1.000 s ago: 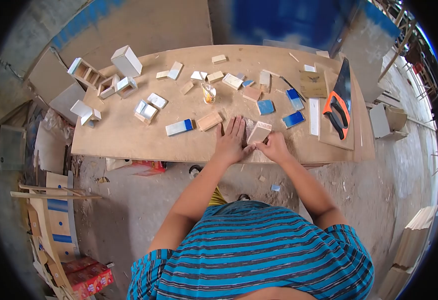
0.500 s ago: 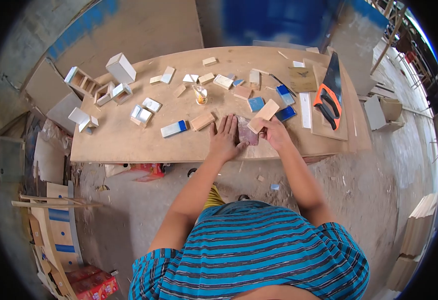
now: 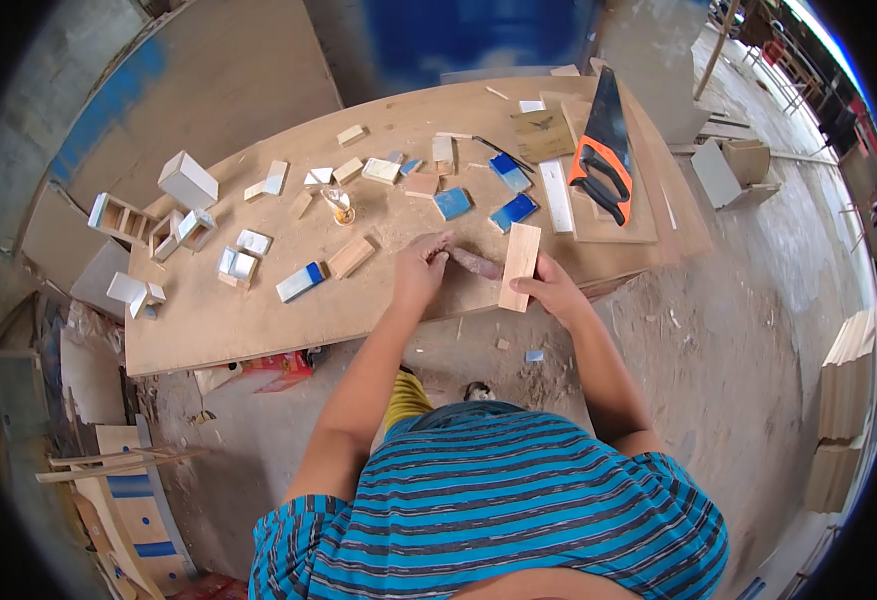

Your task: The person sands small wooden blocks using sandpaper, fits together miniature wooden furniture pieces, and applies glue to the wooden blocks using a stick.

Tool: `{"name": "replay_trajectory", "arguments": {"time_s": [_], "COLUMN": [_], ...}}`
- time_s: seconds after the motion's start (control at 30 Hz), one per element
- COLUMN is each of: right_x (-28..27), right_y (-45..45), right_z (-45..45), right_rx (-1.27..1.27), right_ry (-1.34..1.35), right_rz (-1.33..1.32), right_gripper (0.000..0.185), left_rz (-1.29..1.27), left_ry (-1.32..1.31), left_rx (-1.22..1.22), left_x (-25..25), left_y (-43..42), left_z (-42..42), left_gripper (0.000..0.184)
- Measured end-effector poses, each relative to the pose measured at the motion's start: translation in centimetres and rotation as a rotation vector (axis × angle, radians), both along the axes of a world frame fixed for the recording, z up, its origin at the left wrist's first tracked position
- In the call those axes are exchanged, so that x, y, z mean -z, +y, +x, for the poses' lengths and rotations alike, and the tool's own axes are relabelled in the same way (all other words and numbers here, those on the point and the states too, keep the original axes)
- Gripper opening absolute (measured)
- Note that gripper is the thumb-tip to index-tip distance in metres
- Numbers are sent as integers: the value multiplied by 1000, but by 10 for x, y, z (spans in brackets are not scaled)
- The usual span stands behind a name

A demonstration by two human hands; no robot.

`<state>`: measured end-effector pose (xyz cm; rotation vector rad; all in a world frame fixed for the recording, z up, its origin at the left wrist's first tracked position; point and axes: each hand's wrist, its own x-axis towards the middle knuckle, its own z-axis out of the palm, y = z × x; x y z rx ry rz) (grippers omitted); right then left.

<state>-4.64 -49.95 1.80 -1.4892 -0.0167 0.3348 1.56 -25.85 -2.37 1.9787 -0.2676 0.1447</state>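
Note:
My right hand (image 3: 555, 287) grips a pale rectangular wood block (image 3: 520, 262) near the table's front edge, thumb across its face. To its left, my left hand (image 3: 420, 272) has its fingers bent together at one end of a curled, worn piece of sandpaper (image 3: 475, 263). The sandpaper's other end reaches the block's left side; whether they touch is hard to tell. Beyond my left hand lie a bare wood block (image 3: 351, 257) and a white block with a blue end (image 3: 301, 282).
The wooden table (image 3: 218, 330) carries several small blocks, some painted blue. A handsaw with an orange handle (image 3: 603, 165) lies on boards at the right. A small cup (image 3: 341, 208) with a stick stands mid-table. White-and-wood box pieces (image 3: 188, 180) are at the left.
My left hand has gone from lying flat to bent fingers, and the sandpaper has curled off the table. The block in my right hand has turned more upright. The camera view has shifted and rotated.

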Motion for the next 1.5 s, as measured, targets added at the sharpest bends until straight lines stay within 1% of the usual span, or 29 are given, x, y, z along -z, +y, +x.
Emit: {"name": "replay_trajectory", "arguments": {"time_s": [0.1, 0.2, 0.3, 0.33, 0.4, 0.43, 0.53, 0.6, 0.63, 0.7, 0.73, 0.8, 0.83, 0.9, 0.97, 1.0, 1.07, 1.1, 1.17, 1.2, 1.27, 1.3, 1.37, 1.4, 1.5], "right_x": [4, -1, -15, -21, -31, -32, -29, -25, -21, -15, -14, -13, -9, -6, -13, -22, -37, -41, -42, -42, -50, -54, -58, -58, -49], "right_y": [-7, -11, -9, -7, -2, -1, 6, 14, 18, 26, 28, 30, 32, 42, 53, 58, 67, 72, 82, 88, 99, 106, 120, 128, 144], "right_z": [-9, -17, -24, -27, -33, -35, -36, -31, -28, -21, -17, -9, -6, -1, -5, -8, -16, -21, -32, -38, -49, -53, -59, -60, -53], "right_rx": [-7, 42, 75, 99, 141, 149, 129, 61, 48, 18, 21, 22, 20, 9, -18, -32, -108, -141, -129, -117, -121, -116, -120, -117, -209], "right_ry": [-138, -217, -218, -290, -432, -463, -528, -534, -553, -589, -560, -497, -391, -172, -174, -174, -499, -664, -885, -994, -1159, -1239, -1209, -1188, -1048], "right_rz": [-81, -392, -666, -766, -962, -980, -1031, -1066, -1033, -967, -899, -764, -585, -235, -55, 34, -116, -185, -283, -331, -427, -475, -430, -410, -252], "right_gripper": [54, 47, 41, 39, 37, 36, 30, 23, 24, 26, 28, 32, 33, 36, 36, 36, 40, 43, 42, 42, 35, 32, 28, 26, 16], "left_rz": [-78, -109, 2, 34, -176, -278, -13, -132, -194, -250, -279, -456, -546, -624, -711, -771, -885, -1004, -1232, -1202, -1140, -1157, -1185, -1195, -1269], "left_ry": [3, -43, -485, -456, -296, -211, -272, -35, 80, 237, 315, 353, 367, 354, 353, 343, 319, 329, 343, 324, 288, 296, 325, 327, 379], "left_rx": [5, -10, -111, -65, 142, 241, 360, 330, 310, 167, 96, 16, -28, -63, -56, -73, -104, -50, 76, 83, 99, 122, 172, 146, 166], "left_x": [-26, -58, -69, -69, -70, -69, -54, -37, -29, -15, -11, -11, -15, -21, -22, -25, -34, -43, -61, -65, -71, -73, -73, -67, -51], "left_y": [-13, -31, -49, -49, -49, -48, -39, -32, -27, -7, 5, 30, 38, 52, 62, 63, 63, 64, 69, 72, 80, 85, 96, 100, 124], "left_z": [16, 37, 50, 50, 32, 18, -22, -43, -49, -55, -57, -66, -71, -86, -99, -104, -114, -120, -128, -129, -127, -125, -120, -116, -110], "left_gripper": [34, 36, 40, 42, 42, 42, 40, 38, 38, 34, 33, 31, 30, 29, 32, 36, 46, 52, 64, 66, 72, 72, 72, 67, 60]}}
